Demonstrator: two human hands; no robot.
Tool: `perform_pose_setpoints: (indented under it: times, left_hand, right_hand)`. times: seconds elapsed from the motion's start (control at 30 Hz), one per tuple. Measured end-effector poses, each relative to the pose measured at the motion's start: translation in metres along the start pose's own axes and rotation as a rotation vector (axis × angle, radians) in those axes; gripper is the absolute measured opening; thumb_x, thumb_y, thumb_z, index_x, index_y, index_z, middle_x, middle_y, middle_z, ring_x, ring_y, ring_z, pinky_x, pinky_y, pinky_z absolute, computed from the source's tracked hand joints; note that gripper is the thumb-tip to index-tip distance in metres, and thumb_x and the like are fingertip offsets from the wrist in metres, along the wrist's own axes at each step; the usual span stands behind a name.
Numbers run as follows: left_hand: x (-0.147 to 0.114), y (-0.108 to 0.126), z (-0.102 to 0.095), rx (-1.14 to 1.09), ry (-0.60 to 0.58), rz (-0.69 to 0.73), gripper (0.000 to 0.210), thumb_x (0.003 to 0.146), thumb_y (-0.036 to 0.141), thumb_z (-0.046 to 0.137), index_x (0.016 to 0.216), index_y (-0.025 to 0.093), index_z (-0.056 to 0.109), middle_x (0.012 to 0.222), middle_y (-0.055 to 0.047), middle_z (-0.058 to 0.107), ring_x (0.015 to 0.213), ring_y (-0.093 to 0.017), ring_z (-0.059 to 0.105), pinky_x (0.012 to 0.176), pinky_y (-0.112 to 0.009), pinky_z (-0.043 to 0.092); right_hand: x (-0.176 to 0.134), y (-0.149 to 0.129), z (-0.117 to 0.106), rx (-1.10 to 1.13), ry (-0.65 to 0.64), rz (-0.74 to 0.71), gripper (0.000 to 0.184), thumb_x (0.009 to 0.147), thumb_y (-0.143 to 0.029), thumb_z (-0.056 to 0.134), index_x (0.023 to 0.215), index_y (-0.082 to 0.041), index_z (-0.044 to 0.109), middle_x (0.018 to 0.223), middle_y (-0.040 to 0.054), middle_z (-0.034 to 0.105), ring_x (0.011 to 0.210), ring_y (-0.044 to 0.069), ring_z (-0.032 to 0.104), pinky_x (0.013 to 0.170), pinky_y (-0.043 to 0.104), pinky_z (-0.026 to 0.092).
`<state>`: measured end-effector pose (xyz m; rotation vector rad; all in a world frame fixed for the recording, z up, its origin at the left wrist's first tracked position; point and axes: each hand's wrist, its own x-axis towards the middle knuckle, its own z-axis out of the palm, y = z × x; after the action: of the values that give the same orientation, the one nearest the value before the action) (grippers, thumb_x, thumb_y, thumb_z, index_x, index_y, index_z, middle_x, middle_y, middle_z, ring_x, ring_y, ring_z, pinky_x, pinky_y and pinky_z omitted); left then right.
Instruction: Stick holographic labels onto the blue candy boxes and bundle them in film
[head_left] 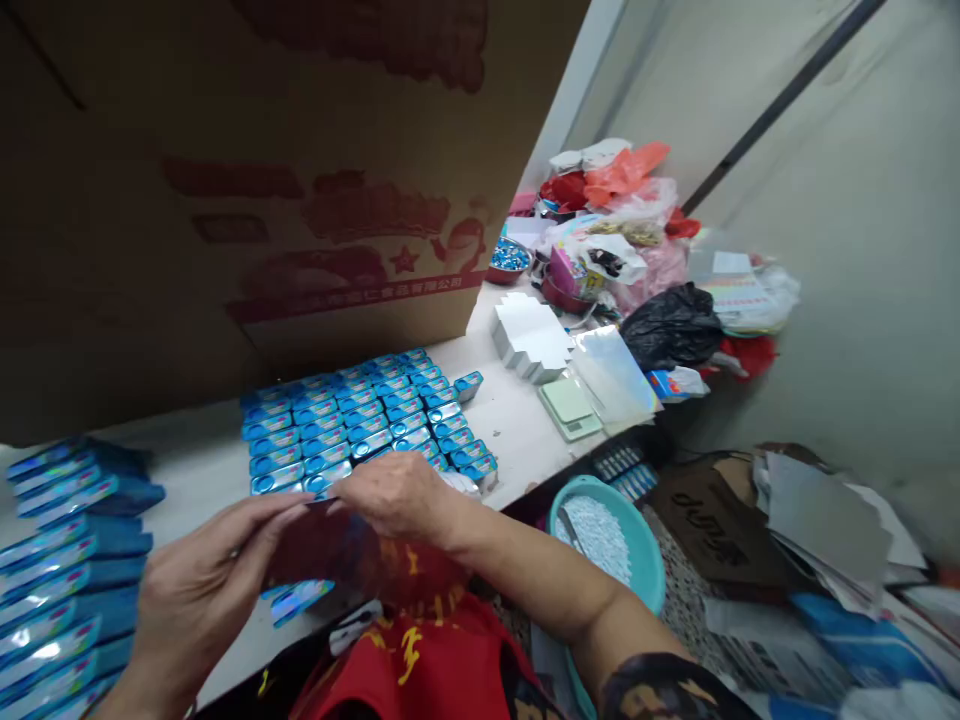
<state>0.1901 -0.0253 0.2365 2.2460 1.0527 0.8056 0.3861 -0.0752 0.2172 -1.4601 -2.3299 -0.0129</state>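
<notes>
My left hand (pixel 199 585) pinches the left end of a dark, see-through plastic sheet (pixel 322 548) between thumb and fingers. At the sheet's upper right edge, my right hand (pixel 401 495) is closed with the fingers bent down over it. The red apron shows through the sheet, which hangs in front of my body. Just beyond my hands, rows of small blue boxes (pixel 360 410) stand packed together on the white table (pixel 510 430). More blue packs (pixel 75 570) are stacked at the left, partly behind my left hand. One loose blue box (pixel 296 602) lies below the sheet.
A large cardboard box (pixel 337 250) rises behind the rows. To the right are a white stack (pixel 531 335), a pale green scale (pixel 570 407) and clear sheets (pixel 615 378). Bags (pixel 667 325) pile up farther back. A turquoise basin (pixel 652 565) with white pieces stands below the table edge.
</notes>
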Motion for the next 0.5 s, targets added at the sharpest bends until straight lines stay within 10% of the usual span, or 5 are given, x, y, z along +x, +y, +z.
perform_pose_setpoints:
  times: [0.3,0.5]
  left_hand:
    - [0.025,-0.003,0.007,-0.050,0.153,-0.284,0.023,0.069,0.045,0.058,0.077,0.026,0.066,0.073,0.001,0.068,0.068,-0.018,0.061,0.063,-0.029,0.049]
    - [0.040,-0.030,0.039,-0.555,0.166,-0.603,0.027,0.064,0.042,0.065,0.072,0.016,0.063,0.057,0.002,0.057,0.050,-0.010,0.051,0.044,-0.019,0.040]
  right_hand:
    - [-0.061,0.056,0.003,0.068,-0.058,0.240,0.038,0.086,-0.047,0.040,0.069,-0.019,0.060,0.061,0.0011,0.062,0.061,0.010,0.057,0.055,0.019,0.035]
    - [-0.081,0.102,-0.007,0.653,-0.063,0.481,0.029,0.084,-0.038,0.045,0.071,-0.018,0.063,0.068,0.0005,0.063,0.063,0.010,0.056,0.060,0.020,0.040]
